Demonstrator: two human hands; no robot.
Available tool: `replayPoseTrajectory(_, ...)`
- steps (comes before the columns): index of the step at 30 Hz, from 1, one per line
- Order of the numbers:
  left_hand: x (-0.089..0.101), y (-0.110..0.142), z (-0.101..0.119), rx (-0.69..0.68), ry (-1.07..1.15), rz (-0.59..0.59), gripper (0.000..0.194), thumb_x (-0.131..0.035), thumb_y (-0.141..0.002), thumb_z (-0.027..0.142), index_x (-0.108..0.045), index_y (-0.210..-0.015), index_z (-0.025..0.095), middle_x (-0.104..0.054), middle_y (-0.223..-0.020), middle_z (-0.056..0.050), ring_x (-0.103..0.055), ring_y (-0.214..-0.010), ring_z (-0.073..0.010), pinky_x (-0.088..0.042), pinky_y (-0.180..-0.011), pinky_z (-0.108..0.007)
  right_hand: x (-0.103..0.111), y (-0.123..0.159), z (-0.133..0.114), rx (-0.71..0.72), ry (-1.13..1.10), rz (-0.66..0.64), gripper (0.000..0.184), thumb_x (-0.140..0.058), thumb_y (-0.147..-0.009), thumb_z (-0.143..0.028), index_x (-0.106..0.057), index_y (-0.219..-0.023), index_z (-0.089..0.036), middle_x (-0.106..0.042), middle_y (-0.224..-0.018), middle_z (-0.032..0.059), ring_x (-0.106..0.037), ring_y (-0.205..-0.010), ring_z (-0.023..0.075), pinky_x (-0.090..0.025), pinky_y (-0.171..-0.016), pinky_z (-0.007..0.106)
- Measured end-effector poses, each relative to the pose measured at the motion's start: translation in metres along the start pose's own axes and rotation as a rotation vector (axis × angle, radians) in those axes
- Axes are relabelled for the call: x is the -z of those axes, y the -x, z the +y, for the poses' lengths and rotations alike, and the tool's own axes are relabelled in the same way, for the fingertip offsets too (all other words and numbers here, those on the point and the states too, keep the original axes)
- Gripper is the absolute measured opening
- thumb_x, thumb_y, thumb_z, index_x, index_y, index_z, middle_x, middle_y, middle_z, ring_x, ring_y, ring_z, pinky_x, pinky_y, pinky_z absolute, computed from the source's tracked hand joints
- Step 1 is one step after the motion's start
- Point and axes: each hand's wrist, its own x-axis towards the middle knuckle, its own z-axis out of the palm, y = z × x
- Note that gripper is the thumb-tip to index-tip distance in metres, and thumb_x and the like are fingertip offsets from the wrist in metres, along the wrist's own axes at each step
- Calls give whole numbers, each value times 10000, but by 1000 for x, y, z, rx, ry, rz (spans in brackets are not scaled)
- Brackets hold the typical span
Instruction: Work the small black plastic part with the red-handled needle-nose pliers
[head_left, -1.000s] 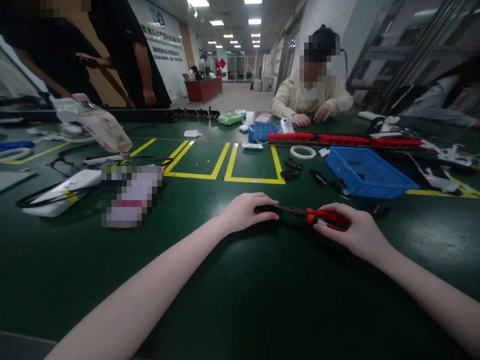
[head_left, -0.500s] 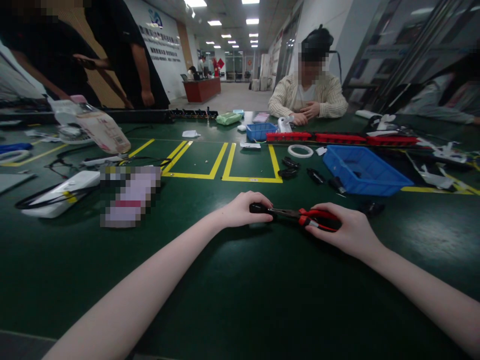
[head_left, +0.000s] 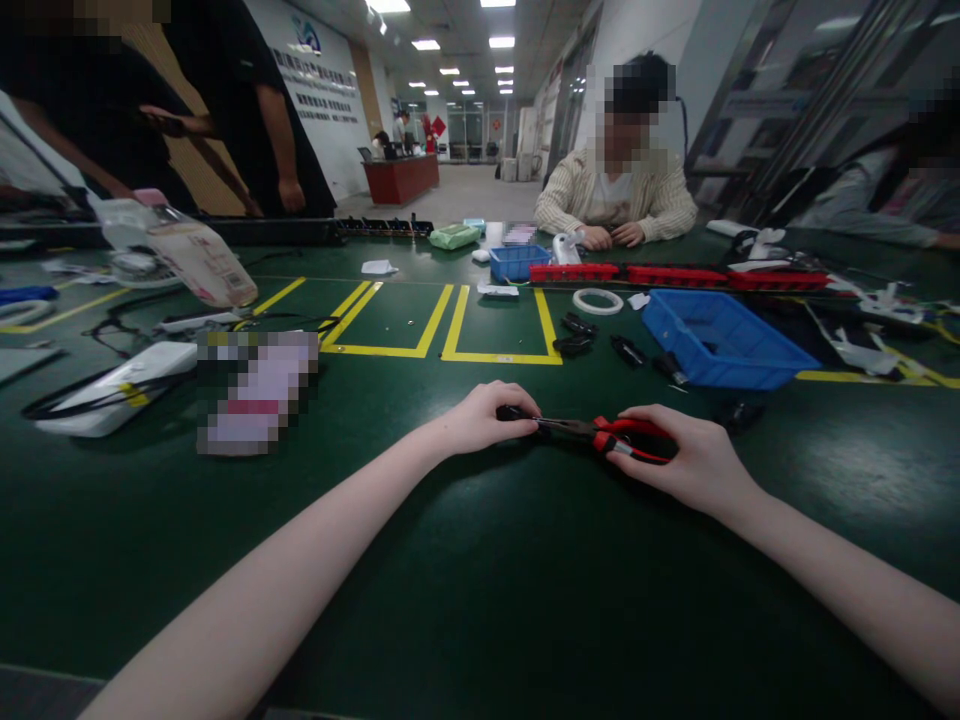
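My left hand (head_left: pixel 484 420) pinches a small black piece (head_left: pixel 511 412) between thumb and fingers, just above the green table. Its exact kind is hard to make out, since the fingers cover part of it. Red-handled needle-nose pliers (head_left: pixel 602 436) lie across from it, their narrow jaws pointing left and reaching the black piece at my left fingertips. Around the handles, my right hand (head_left: pixel 694 455) is closed, thumb on the near handle. Whether the jaws grip the piece cannot be made out.
Several black pieces (head_left: pixel 627 350) lie beyond my hands, beside a blue bin (head_left: pixel 731 345). A white ring (head_left: pixel 598 301) and a red strip (head_left: pixel 667 277) are farther back. Leftward are a pixelated phone-like object (head_left: pixel 262 390), a white box (head_left: pixel 112 395) and a tilted bottle (head_left: pixel 199 255). A person (head_left: pixel 615 190) sits opposite.
The pliers' tips have come closer to my left fingertips, and less of the black piece shows. The person opposite has moved their hands lower and apart. The view has shifted slightly.
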Motion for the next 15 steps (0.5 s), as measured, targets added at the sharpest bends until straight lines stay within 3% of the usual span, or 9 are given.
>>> replayPoseTrajectory(15, -3, 0, -3, 56, 42, 9, 111, -657, -833, 187, -677, -942, 180, -689, -1036, -31, -630, -1002, -181, -474, -932, -353, -1, 3, -6, 127, 80, 79, 371, -656, -788, -447, -605, -1046, -185, -708, -983, 92, -691, -847, 218, -582, -716, 341)
